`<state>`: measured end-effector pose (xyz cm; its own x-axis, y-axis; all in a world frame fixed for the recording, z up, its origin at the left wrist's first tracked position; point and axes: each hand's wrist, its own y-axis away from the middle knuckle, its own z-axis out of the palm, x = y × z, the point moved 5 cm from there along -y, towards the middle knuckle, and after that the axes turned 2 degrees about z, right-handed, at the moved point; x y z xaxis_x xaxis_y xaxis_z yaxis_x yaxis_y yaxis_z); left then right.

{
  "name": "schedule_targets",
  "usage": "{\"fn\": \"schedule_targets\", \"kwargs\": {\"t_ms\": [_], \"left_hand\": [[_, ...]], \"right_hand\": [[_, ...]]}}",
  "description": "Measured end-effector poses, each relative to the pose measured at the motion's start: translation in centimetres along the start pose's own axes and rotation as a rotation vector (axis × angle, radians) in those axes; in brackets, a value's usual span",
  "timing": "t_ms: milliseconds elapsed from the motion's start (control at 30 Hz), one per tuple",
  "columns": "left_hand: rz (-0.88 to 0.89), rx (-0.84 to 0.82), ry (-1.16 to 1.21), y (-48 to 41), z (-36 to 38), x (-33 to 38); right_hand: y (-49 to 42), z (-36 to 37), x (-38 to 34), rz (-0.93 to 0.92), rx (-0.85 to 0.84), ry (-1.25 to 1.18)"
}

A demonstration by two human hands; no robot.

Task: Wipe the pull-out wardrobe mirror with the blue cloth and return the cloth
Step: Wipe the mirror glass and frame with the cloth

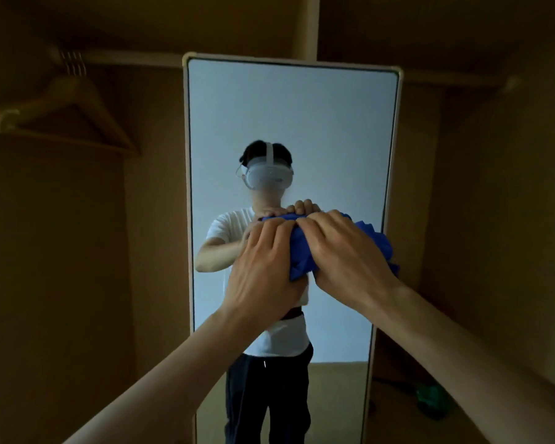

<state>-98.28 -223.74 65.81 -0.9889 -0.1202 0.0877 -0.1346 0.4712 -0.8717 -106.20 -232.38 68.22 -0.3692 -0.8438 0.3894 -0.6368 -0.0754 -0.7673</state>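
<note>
The tall pull-out mirror [289,116] with a pale frame stands straight ahead, inside a dim wooden wardrobe. A bunched blue cloth [302,251] is pressed against the glass at mid height. My left hand [263,270] grips the cloth's left side, fingers curled over it. My right hand [343,248] covers its right side, with blue folds sticking out past it toward the mirror's right edge. Much of the cloth is hidden under both hands. The glass reflects a person in a white shirt and both hands.
A wooden hanger [68,113] hangs from the rail [125,57] at upper left. Wardrobe panels close in on both sides of the mirror. A green object [430,400] lies on the wardrobe floor at lower right.
</note>
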Motion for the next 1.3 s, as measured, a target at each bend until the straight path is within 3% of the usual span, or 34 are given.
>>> {"fn": "schedule_targets", "kwargs": {"t_ms": [267, 800, 1300], "left_hand": [[0.088, 0.118, -0.172, -6.8, -3.2, 0.5], [0.2, 0.312, -0.392, -18.7, -8.3, -0.3], [0.201, 0.336, -0.321, -20.4, -7.7, -2.3]], "right_hand": [[-4.9, -3.4, 4.2, -0.05, 0.169, -0.014], [-15.6, -7.2, 9.5, 0.056, 0.345, 0.195], [-17.3, -6.6, 10.8, 0.082, 0.361, 0.151]]}}
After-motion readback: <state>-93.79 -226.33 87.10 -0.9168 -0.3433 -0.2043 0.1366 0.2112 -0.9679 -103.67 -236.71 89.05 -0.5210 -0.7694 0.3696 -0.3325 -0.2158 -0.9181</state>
